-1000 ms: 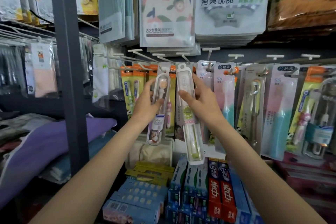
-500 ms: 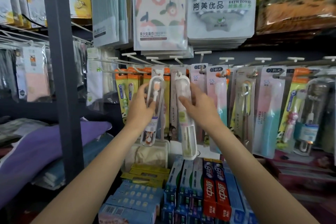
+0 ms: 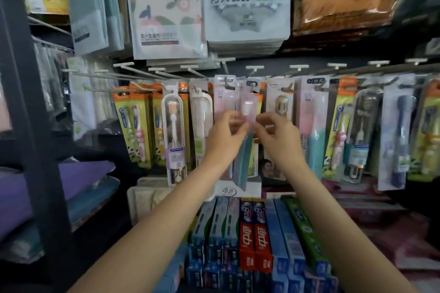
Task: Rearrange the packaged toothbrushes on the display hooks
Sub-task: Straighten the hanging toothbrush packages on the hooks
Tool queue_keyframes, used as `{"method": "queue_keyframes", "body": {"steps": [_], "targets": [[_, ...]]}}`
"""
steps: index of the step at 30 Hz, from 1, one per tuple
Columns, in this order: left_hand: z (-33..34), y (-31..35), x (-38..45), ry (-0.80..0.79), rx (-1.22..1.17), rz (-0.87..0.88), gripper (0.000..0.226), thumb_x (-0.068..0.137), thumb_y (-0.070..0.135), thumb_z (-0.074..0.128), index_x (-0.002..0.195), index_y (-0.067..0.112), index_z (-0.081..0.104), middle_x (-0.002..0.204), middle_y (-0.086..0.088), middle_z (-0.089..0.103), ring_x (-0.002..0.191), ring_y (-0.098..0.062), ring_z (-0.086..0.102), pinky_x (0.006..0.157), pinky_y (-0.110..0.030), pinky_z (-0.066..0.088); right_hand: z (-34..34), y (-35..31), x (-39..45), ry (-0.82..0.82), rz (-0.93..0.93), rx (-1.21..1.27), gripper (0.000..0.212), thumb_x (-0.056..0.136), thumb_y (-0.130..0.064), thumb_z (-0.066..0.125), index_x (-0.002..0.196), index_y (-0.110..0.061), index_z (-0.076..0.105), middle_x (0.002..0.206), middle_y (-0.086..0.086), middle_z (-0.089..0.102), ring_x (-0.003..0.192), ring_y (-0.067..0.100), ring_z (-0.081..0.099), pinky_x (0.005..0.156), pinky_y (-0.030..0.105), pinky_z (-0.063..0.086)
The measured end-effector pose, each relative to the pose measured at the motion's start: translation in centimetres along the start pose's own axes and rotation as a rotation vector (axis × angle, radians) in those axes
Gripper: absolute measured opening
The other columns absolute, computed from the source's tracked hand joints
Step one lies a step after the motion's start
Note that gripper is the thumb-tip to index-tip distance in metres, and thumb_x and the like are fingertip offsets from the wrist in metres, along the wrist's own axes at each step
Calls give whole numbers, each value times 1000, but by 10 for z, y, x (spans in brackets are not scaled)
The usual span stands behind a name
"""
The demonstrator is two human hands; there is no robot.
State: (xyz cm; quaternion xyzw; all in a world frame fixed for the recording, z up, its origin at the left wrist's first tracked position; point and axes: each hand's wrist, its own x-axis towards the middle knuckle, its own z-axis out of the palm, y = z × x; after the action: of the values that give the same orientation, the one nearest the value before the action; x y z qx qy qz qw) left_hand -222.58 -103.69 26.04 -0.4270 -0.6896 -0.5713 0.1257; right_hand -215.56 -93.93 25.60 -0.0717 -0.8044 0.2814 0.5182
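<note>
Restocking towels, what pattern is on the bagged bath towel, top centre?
Grey-and-white checked bath towel pack, clearest in the head view.

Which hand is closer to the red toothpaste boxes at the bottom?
Left, narrowly. The left hand is up above the red toothpaste boxes, slightly leftward; the right hand is above too, further rightward.

Checked towel pack [image 3: 246, 0] reads "BATH TOWEL" — pink toothbrush packs [image 3: 223, 100] "SS" — red toothpaste boxes [image 3: 256, 233] "中华".
</note>
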Motion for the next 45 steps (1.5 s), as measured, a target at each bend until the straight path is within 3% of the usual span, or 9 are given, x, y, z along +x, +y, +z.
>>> {"method": "queue_keyframes", "body": {"steps": [5, 11, 15, 22, 27, 32, 36, 42, 45], "targets": [[-8, 0, 7, -66, -268, -193, 20, 90, 14, 57, 109, 9, 60, 100, -5, 67, 82, -11, 66, 75, -23, 55, -2, 1, -2, -98, -66, 27, 25, 90, -16, 59, 114, -12, 60, 96, -3, 64, 79, 1, 58, 70, 7, 47], [-19, -6, 5, 96, -63, -8, 18, 90, 10, 58, 106, 18, 59, 98, 3, 64, 93, -15, 62, 83, -29, 52, -5, -6, 1, 45, 20, 179, 37, 90, 2, 46, 124, -12, 46, 70, -8, 52, 49, -5, 48, 45, 10, 38], [-34, -9, 6, 125, -145, -37, 16, 89, 19, 59, 103, 27, 57, 102, 2, 63, 97, -17, 62, 86, -31, 51, -13, -2, 3, -6, 7, 136, 51, 89, -1, 41, 138, -17, 41, 59, -10, 43, 44, 1, 39, 46, 10, 34], [-32, 12, 20, 56, -323, -34, 18, 90, 14, 56, 108, 17, 58, 99, 4, 66, 91, -12, 66, 81, -27, 54, -17, 3, 13, -28, -3, 209, 50, 88, -2, 42, 135, -20, 49, 109, 3, 65, 76, 22, 59, 64, 19, 46], [-32, 17, 28, 58, -272, -3, 9, 87, 17, 61, 91, 25, 64, 101, -4, 68, 98, -21, 62, 91, -41, 50, -16, -3, 8, -404, -128, 133, 54, 88, 5, 43, 135, -21, 46, 95, -9, 64, 67, 3, 59, 60, 21, 48], [-42, 9, 29, 213, -346, -63, 16, 89, 8, 58, 103, 16, 60, 98, -4, 68, 92, -18, 65, 80, -32, 56, -12, -8, 13, -336, 2, 282, 42, 91, -4, 54, 128, -23, 49, 99, 2, 67, 91, 17, 64, 80, 30, 52], [-49, -5, 30, 347, -194, -54, 14, 87, 14, 62, 94, 25, 60, 97, -4, 69, 89, -20, 66, 81, -44, 55, -5, -15, 20, -380, -26, 224, 42, 91, -5, 54, 129, -21, 50, 113, 4, 63, 100, 15, 60, 86, 27, 51], [-39, 0, 24, 270, -111, 36, 44, 89, 6, 57, 129, 21, 48, 106, 1, 65, 86, -4, 60, 74, -13, 50, 18, -15, 19, -166, -21, 238, 38, 89, -3, 55, 125, -15, 52, 85, 8, 62, 70, 25, 56, 69, 35, 49], [-32, -4, 19, 227, -83, 42, 62, 90, 4, 55, 141, 27, 31, 103, 4, 62, 87, -13, 62, 73, -22, 53, 31, -17, 12, -99, -56, 217, 38, 89, -1, 53, 125, -12, 50, 74, 1, 52, 58, 10, 44, 57, 13, 38]]}}
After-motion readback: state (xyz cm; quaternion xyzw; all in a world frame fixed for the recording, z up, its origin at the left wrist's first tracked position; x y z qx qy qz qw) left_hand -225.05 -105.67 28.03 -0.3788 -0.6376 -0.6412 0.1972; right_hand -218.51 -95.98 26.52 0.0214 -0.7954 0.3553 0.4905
